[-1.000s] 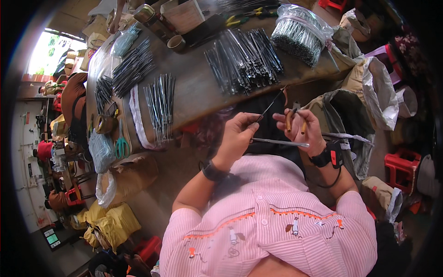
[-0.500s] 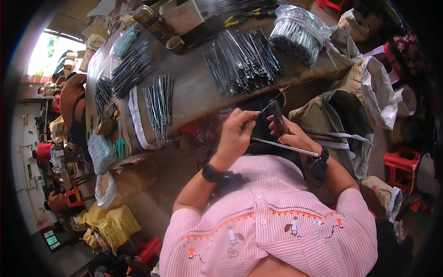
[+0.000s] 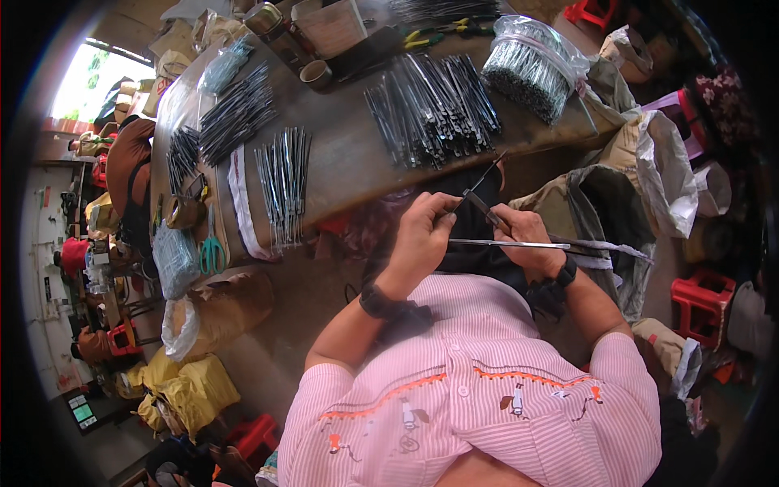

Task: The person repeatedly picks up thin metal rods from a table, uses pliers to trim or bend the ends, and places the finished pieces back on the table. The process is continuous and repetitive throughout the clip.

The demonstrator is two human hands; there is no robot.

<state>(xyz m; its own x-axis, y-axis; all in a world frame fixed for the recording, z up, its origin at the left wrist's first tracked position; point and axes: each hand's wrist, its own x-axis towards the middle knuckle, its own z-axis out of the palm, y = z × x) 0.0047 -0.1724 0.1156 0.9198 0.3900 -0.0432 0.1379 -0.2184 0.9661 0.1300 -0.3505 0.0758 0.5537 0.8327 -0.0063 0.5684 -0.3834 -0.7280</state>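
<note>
My left hand (image 3: 423,231) pinches a thin dark metal rod (image 3: 488,171) between thumb and fingertips, its far end pointing up and right toward the table edge. A silver metal strip (image 3: 507,243) runs from beside my left palm across to my right wrist; which hand bears it I cannot tell. My right hand (image 3: 526,235) is closed around a flat dark bar-shaped tool (image 3: 481,205), whose tip meets the thin rod or lies just over it. Both hands are above my lap, in front of the table.
On the brown table (image 3: 337,174) lie a large bundle of metal rods (image 3: 438,105), smaller bundles (image 3: 282,185) and a plastic bag of silver rods (image 3: 531,69). Teal scissors (image 3: 213,250) lie at the left edge. Open sacks (image 3: 592,203) stand at the right, near a red stool (image 3: 703,307).
The dark tool in my right hand has tilted over and its tip has come closer to my left fingers. The silver strip has turned from slanting to nearly level.
</note>
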